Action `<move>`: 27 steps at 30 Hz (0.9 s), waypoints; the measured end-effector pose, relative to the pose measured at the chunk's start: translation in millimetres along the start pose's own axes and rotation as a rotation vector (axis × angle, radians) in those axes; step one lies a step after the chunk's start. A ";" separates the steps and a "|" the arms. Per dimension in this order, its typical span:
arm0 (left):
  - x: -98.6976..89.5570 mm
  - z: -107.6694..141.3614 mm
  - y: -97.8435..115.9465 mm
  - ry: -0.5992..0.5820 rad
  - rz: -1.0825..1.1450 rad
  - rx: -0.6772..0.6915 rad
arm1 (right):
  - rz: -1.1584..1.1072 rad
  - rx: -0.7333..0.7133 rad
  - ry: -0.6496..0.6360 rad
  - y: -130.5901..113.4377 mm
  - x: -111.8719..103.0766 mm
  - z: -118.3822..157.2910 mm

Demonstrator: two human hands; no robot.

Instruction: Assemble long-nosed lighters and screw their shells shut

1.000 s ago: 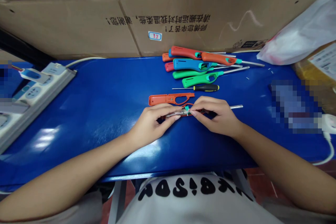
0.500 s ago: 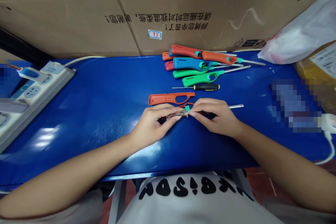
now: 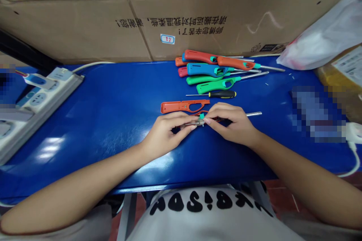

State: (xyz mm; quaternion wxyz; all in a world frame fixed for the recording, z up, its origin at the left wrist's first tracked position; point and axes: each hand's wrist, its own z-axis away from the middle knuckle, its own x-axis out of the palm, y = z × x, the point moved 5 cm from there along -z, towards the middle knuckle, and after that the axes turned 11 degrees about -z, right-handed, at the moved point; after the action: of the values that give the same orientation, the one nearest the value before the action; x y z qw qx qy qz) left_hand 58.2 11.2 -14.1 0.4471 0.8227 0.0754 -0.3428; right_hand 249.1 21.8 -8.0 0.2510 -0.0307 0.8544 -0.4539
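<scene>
My left hand [image 3: 169,131] is closed around a clear lighter fuel tank [image 3: 190,123], thumb below and fingers above. At the tank's right end my right hand [image 3: 230,122] pinches with thumb and forefinger; what exactly sits between those fingertips is too small to tell. A teal piece [image 3: 201,116] shows between the two hands. Just behind them lies an orange lighter half-shell [image 3: 172,107], its inner side up. More orange casing is partly hidden by my hands, and a metal lighter tube [image 3: 254,114] sticks out past my right hand.
A black-and-yellow screwdriver [image 3: 223,94] lies beyond the half-shell. Behind it several candle lighters, such as a green one [image 3: 210,87], are heaped by a cardboard box [image 3: 93,26]. A power strip [image 3: 39,101] stands left, a blurred-out object [image 3: 319,113] right, with a plastic bag [image 3: 325,32] behind.
My right fingers have shifted slightly at the tank's end, and the tank looks a little turned in my left hand. The view has tilted up slightly. The things on the table lie as before.
</scene>
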 end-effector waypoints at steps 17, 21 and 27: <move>-3.1 -2.8 -0.3 0.011 0.013 -0.039 | -0.013 -0.045 -0.036 -2.9 -2.4 0.7; -5.0 -3.3 0.4 0.015 -0.006 -0.009 | 0.009 -0.054 -0.034 -3.9 -1.1 -0.3; -19.7 -5.2 -1.6 0.037 -0.119 0.045 | 0.158 -0.102 0.022 -8.1 -4.6 1.0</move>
State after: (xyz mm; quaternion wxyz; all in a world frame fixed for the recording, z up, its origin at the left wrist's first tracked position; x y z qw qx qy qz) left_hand 45.2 19.9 -0.9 0.4059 0.8329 0.1247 -0.3550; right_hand 252.2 17.7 -0.3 0.2747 0.0292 0.8789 -0.3888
